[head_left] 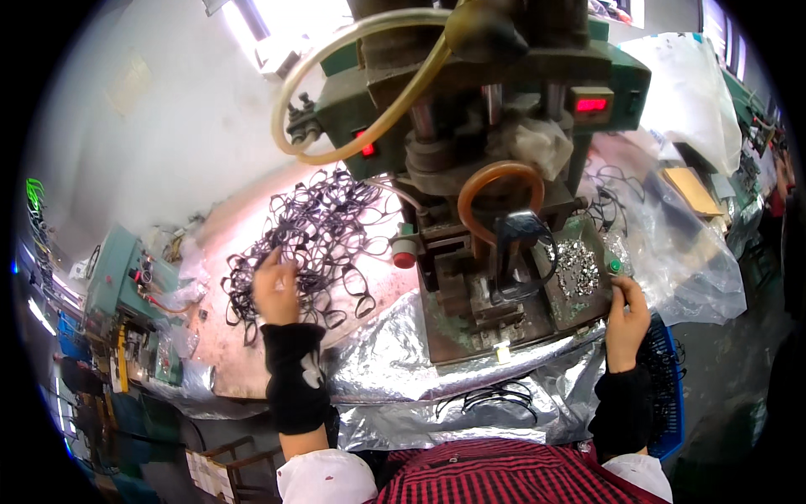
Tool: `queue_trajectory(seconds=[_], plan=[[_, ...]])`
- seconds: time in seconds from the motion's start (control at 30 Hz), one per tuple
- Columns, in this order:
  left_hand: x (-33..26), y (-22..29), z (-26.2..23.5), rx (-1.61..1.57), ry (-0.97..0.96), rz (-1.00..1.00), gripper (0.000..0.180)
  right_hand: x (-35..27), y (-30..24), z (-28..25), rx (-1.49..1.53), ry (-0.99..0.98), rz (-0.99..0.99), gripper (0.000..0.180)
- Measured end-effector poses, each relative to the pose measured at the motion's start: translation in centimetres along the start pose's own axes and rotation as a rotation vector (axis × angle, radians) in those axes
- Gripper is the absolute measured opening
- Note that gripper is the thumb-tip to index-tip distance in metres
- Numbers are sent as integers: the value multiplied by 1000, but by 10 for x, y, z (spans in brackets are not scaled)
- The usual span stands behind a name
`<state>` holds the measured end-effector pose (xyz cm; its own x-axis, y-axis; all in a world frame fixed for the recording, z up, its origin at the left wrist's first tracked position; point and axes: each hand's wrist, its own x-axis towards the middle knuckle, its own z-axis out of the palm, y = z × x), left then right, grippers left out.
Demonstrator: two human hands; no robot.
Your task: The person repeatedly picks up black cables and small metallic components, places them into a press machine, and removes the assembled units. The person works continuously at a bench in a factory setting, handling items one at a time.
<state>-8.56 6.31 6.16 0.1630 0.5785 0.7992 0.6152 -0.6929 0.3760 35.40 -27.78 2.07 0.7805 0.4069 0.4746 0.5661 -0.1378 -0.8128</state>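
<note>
My left hand (276, 291) is over the near-left edge of a big pile of black eyeglass frames (323, 210). Motion smears its fingers, so whether they grip a frame cannot be told. My right hand (629, 326) is at the right front corner of a press (495, 109), its fingertips just below a green button (615, 266). Nothing shows in that hand, and its fingers look stretched out. One black eyeglass frame (520, 228) sits upright at the press's fixture, under a curved orange-brown tube (497, 175).
Small shiny metal pieces (577, 269) lie on the press bed's right side. A red button (404, 254) sticks out on its left. Black frames (495, 398) rest on silver foil (378, 349) in front. A blue crate (670, 395) stands at right, below clear plastic sheeting (697, 260).
</note>
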Motion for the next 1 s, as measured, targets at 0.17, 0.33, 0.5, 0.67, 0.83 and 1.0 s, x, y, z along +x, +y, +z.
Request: queue_trajectory(seconds=[0.17,0.33,0.5,0.67,0.83,1.0], plan=[[-41,-92,-48,77,14,-688,33,-4,-24,-13,100,-29,51,15],[-56,-66,6,117,-304,-553,33,21,-113,28,323,-339,-186,20],[-31,46,12,-281,-101,-295,21,12,-125,80,652,-398,-48,26],[-12,201,-1,-958,34,-459,9,9,-126,80,847,-434,225,43],[27,265,-10,-1013,-48,-103,12,9,-153,71,976,-542,353,46],[19,271,-19,-1036,-144,-153,11,3,-156,31,673,-685,27,56]])
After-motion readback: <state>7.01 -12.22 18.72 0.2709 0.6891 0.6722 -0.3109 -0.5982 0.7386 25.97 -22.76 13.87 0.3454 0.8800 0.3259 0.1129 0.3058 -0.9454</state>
